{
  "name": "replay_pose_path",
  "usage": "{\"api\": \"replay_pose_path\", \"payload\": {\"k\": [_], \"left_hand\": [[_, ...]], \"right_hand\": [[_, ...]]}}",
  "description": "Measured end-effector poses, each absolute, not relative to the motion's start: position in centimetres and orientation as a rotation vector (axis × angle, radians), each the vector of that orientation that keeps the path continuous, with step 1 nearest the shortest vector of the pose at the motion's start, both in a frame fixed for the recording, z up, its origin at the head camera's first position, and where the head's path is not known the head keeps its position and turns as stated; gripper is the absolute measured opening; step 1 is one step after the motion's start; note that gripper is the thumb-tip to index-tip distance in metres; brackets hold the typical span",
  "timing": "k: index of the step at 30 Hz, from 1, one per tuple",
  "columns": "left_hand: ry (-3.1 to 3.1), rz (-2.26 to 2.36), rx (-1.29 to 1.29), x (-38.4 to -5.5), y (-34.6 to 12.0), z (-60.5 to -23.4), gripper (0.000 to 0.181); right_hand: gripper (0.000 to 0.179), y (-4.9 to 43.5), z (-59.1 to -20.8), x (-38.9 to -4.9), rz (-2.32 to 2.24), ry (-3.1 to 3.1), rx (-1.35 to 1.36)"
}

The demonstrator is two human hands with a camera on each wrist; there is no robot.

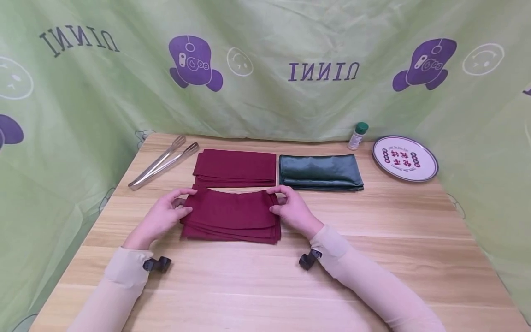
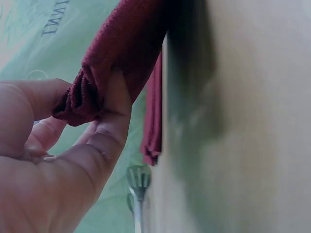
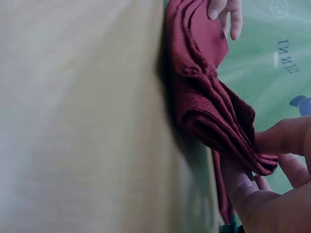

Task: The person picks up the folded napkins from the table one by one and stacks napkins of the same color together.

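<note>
A folded maroon cloth point(image 1: 232, 210) with several layers is held between both hands near the middle of the table. My left hand point(image 1: 163, 214) pinches its left edge; in the left wrist view the thumb and fingers point(image 2: 114, 116) close on the bunched folds. On the opposite edge, my right hand point(image 1: 296, 212) grips the layers, which fan out in the right wrist view beside the fingers point(image 3: 284, 141). The cloth's middle sags slightly, and part of it is raised off the wood. Just behind lies a second folded maroon cloth point(image 1: 236, 166).
A folded dark green cloth point(image 1: 321, 171) lies right of the rear maroon one. Metal tongs point(image 1: 162, 163) rest at the back left. A green-capped shaker bottle point(image 1: 358, 136) and a white plate with red lettering point(image 1: 415, 170) stand at the back right, before a green curtain point(image 1: 265, 106).
</note>
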State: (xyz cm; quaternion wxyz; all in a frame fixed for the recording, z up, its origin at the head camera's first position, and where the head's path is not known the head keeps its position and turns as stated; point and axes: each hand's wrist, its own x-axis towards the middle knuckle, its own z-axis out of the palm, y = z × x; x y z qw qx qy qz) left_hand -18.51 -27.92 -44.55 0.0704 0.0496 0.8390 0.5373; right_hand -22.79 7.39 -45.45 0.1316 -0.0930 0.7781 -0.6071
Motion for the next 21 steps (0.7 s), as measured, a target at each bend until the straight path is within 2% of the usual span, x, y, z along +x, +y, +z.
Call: {"api": "replay_pose_path", "payload": {"k": [8, 17, 21], "left_hand": [[2.568, 1.678, 0.190, -19.5, -27.5, -42.2, 0.045], [2.694, 1.682, 0.234, -22.6, -26.4, -40.1, 0.045], [2.757, 1.640, 0.177, -24.5, -26.1, -39.4, 0.046]], "right_hand": [[0.045, 7.6, -43.1, -24.5, -1.736, 2.364, -0.319], [0.043, 7.5, -40.6, -28.9, -1.680, 2.467, -0.323], [0.043, 7.1, -40.2, -31.0, -1.670, 2.485, -0.316]]}}
